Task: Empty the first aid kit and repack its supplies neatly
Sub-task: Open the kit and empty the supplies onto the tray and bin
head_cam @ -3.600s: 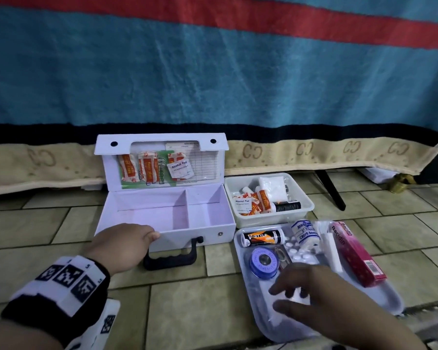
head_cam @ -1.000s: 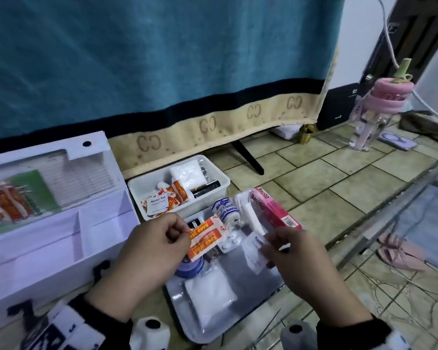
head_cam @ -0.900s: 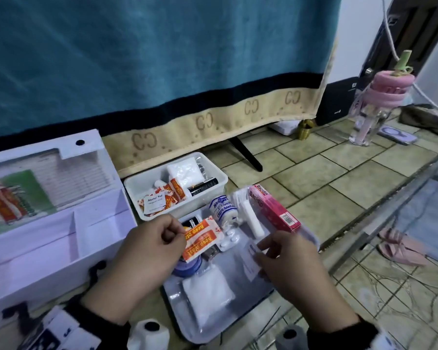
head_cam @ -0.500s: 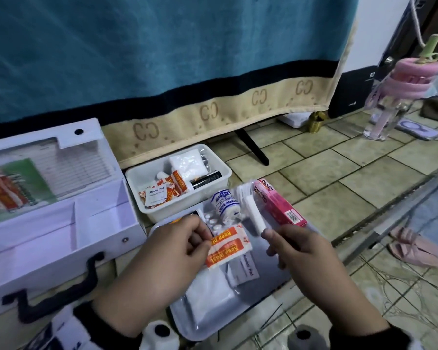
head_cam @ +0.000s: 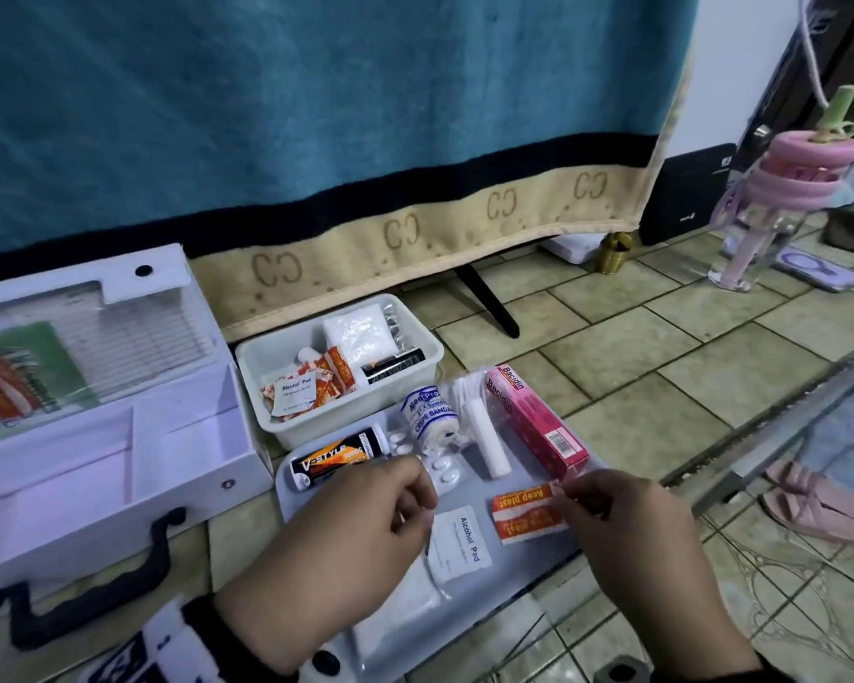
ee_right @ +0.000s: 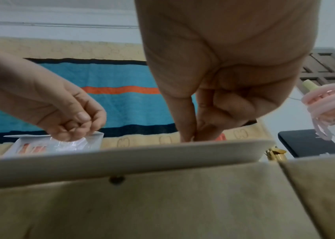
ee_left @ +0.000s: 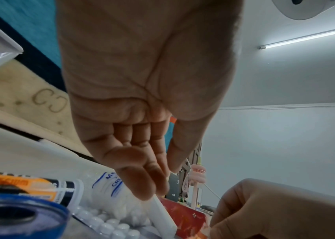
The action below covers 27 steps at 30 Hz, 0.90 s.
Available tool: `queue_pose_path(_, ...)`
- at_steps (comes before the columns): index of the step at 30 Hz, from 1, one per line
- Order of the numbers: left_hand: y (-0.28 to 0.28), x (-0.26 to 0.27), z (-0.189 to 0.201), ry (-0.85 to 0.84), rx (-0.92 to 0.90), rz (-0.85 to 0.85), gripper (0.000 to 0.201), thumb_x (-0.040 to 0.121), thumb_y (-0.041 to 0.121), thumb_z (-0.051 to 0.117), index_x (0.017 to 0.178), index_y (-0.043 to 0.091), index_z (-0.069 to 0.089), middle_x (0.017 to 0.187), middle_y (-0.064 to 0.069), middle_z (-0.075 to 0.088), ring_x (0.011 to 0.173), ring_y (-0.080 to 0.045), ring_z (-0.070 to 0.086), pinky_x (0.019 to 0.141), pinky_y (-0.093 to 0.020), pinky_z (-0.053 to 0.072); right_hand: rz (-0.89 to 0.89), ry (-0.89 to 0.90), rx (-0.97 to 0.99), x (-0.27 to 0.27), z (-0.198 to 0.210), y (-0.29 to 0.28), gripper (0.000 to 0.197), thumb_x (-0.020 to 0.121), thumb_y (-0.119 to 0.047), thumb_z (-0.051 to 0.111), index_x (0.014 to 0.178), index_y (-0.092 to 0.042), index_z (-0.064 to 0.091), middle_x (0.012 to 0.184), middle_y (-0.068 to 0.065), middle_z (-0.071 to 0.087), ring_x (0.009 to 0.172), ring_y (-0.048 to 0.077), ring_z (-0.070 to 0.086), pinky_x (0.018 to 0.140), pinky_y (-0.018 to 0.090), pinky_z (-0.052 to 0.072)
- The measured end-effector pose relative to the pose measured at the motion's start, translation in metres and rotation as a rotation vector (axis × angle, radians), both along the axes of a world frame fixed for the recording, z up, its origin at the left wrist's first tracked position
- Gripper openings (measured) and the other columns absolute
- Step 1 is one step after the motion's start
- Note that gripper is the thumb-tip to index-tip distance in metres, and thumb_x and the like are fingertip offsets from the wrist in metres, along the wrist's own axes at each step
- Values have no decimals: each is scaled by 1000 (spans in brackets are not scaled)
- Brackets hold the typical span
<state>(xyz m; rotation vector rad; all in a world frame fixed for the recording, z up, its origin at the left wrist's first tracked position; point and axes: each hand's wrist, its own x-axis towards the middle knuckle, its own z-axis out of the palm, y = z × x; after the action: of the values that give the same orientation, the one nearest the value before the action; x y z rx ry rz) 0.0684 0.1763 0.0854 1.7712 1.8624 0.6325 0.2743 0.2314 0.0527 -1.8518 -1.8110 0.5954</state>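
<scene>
At the left of the frame, open first aid kit [head_cam: 119,436] on the tiled floor, lid up, both compartments bare. Right of it, white tub [head_cam: 415,367] of sachets, then grey tray [head_cam: 287,490] of supplies at lower centre. Above the tray, left hand [head_cam: 346,549] with fingers loosely curled, holding nothing. Further right, right hand [head_cam: 632,539] pinching the corner of an orange plaster sachet [head_cam: 526,515] lying beside an alcohol pad [head_cam: 462,542].
</scene>
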Motion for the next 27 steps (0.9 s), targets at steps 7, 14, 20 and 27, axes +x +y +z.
queue_pose_path(7, -8, -22, 4, -57, -17, 97, 7, 85, 24, 62, 80, 27, 60, 76, 13, 65, 64, -1, 56, 58, -15, 42, 27, -59, 76, -19, 6, -2, 15, 77, -35, 70, 68, -30, 59, 74, -8, 60, 69, 17, 55, 62, 27, 39)
queue_pose_path(14, -31, -78, 14, -110, 44, 285, 12, 83, 20, 68, 75, 26, 62, 72, 16, 64, 57, -2, 53, 54, -14, 39, 253, 124, 135, -67, 38, 9, 24, 73, -33, 71, 54, -32, 56, 57, -21, 61, 55, 1, 57, 47, 17, 36)
queue_pose_path(20, -67, -135, 33, -93, -21, 389, 8, 88, 29, 62, 80, 26, 62, 80, 19, 64, 64, -2, 56, 58, -15, 41, 461, 293, 110, -132, 68, 5, 19, 76, -25, 72, 59, -27, 64, 57, -16, 66, 53, 1, 60, 49, 14, 42)
queue_pose_path(27, -109, -204, 46, 16, -47, 504, 7, 84, 35, 64, 79, 33, 61, 87, 35, 58, 75, 2, 58, 59, -14, 44, 744, 341, -99, -221, 103, -17, 11, 81, -29, 67, 72, -23, 67, 56, -13, 62, 45, 1, 51, 48, 13, 38)
